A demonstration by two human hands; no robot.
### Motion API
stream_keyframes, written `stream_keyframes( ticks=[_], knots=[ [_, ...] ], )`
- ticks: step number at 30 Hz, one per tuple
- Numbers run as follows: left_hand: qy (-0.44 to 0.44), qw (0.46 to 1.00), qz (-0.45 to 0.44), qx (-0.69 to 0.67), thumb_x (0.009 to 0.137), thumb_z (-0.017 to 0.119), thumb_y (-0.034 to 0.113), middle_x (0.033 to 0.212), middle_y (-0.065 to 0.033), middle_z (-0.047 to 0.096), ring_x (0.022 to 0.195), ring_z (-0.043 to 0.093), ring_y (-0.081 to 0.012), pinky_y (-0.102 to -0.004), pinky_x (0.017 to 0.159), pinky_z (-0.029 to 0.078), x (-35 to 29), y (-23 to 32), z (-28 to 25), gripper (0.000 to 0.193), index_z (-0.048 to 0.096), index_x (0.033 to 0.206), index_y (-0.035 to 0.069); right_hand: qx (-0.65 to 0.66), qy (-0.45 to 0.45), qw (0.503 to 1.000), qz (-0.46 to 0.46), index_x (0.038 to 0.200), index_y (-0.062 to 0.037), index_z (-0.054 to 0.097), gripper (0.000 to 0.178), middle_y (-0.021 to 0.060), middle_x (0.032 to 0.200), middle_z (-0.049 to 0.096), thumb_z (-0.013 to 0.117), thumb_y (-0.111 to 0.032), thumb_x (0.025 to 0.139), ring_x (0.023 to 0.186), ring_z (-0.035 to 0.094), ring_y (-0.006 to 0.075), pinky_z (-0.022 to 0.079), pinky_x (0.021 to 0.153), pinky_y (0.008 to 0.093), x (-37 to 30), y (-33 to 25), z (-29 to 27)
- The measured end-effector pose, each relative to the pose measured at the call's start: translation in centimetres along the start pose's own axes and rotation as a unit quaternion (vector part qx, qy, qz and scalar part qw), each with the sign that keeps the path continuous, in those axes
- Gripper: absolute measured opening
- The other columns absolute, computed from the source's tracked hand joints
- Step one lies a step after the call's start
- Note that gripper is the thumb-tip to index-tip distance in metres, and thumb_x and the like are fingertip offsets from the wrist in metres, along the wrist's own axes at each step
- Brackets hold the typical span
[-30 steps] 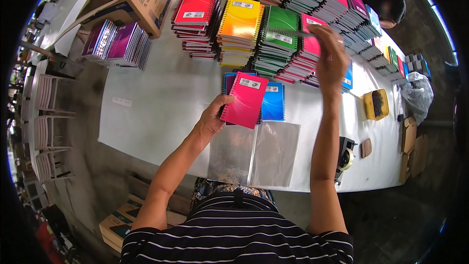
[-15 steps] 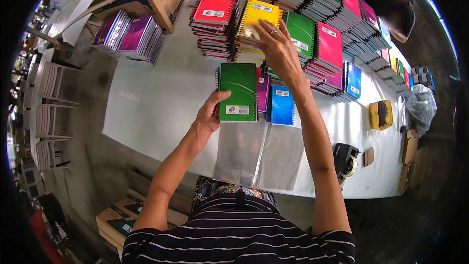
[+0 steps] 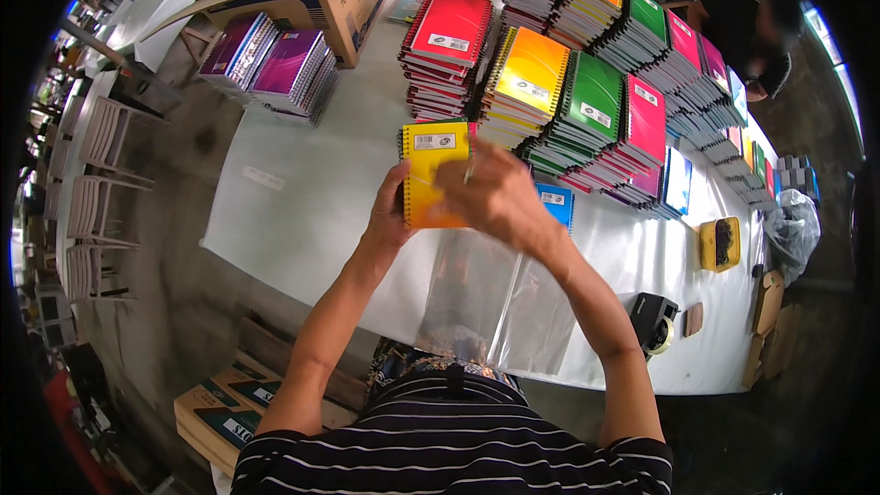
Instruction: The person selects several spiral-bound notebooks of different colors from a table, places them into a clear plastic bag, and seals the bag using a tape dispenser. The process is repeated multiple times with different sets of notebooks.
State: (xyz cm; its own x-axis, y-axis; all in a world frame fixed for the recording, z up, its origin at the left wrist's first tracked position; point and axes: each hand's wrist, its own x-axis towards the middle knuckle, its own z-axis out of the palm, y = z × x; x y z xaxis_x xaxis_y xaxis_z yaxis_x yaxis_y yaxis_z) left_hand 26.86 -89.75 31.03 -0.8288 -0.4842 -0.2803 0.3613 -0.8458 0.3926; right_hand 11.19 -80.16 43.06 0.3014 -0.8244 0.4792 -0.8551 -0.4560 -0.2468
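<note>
A yellow spiral notebook (image 3: 427, 172) lies on top of a small pile of notebooks in my left hand (image 3: 390, 203), whose fingers and thumb close around the pile's left side. Only thin edges of the notebooks beneath show. My right hand (image 3: 500, 191), partly blurred, has its curled fingers on the yellow notebook's right side. Below and right of that hand, a blue notebook (image 3: 556, 203) is partly covered. Beyond my hands stand a red notebook stack (image 3: 447, 29), a yellow-orange stack (image 3: 527, 69), a green stack (image 3: 589, 101) and a pink stack (image 3: 645, 119).
Clear plastic sleeves (image 3: 532, 312) lie at the white table's (image 3: 284, 238) near edge. To the right are a tape dispenser (image 3: 653, 319) and a yellow tub (image 3: 720, 244). Purple notebooks (image 3: 289, 64) and an open carton (image 3: 312, 0) sit far left. Another person (image 3: 747, 32) is far right.
My right hand has brought a yellow notebook from its stack toward me, onto the pile in my left hand. It now covers the green notebook. The view has shifted slightly.
</note>
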Motion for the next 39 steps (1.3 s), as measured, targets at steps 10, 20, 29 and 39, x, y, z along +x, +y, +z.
stream_keyframes(
  ticks=[10, 20, 29, 39],
  knots=[
    [0.003, 0.999, 0.032, -0.042, 0.087, 0.071, 0.034, 0.123, -0.012, 0.061, 0.111, 0.061, -0.0236, -0.0387, 0.094, 0.052, -0.9, 2.2, -2.0, 0.055, 0.052, 0.129, 0.004, -0.176, 0.107, 0.86, 0.468, 0.09, 0.0055, 0.061, 0.054, 0.02, 0.096, 0.063, 0.076, -0.045, 0.077, 0.093, 0.06, 0.0255, 0.047, 0.08, 0.0385, 9.8, 13.5, 2.4],
    [0.001, 0.997, 0.003, -0.076, 0.084, 0.073, 0.035, 0.121, -0.0127, 0.061, 0.111, 0.06, -0.0245, -0.0426, 0.097, 0.05, 0.7, -2.0, -5.1, 0.058, 0.052, 0.128, 0.002, 0.183, 0.158, 0.854, 0.461, 0.081, -0.0016, 0.05, 0.035, 0.0133, 0.063, 0.06, 0.075, -0.026, 0.083, 0.057, 0.06, 0.024, 0.047, 0.052, 0.0375, -3.3, -0.6, 4.6],
    [0.033, 0.998, -0.055, 0.006, 0.081, 0.072, 0.026, 0.109, -0.0112, 0.065, 0.096, 0.066, -0.0211, -0.0363, 0.088, 0.055, -0.9, -6.6, -6.0, 0.049, 0.056, 0.12, 0.0, -0.269, 0.144, 0.746, 0.591, 0.099, -0.0018, 0.061, 0.042, 0.0137, 0.085, 0.064, 0.078, -0.034, 0.078, 0.077, 0.062, 0.0343, 0.048, 0.067, 0.0443, -21.8, 2.6, 8.2],
    [0.032, 0.997, -0.069, 0.011, 0.08, 0.075, 0.024, 0.112, -0.0117, 0.064, 0.1, 0.065, -0.0223, -0.0376, 0.089, 0.054, -1.2, -8.4, -6.8, 0.054, 0.054, 0.123, -0.001, -0.149, 0.038, 0.726, 0.67, 0.088, -0.002, 0.069, 0.023, 0.0205, 0.087, 0.068, 0.069, -0.024, 0.083, 0.082, 0.065, 0.0393, 0.05, 0.074, 0.0461, -23.9, 3.7, 3.3]
  ],
)
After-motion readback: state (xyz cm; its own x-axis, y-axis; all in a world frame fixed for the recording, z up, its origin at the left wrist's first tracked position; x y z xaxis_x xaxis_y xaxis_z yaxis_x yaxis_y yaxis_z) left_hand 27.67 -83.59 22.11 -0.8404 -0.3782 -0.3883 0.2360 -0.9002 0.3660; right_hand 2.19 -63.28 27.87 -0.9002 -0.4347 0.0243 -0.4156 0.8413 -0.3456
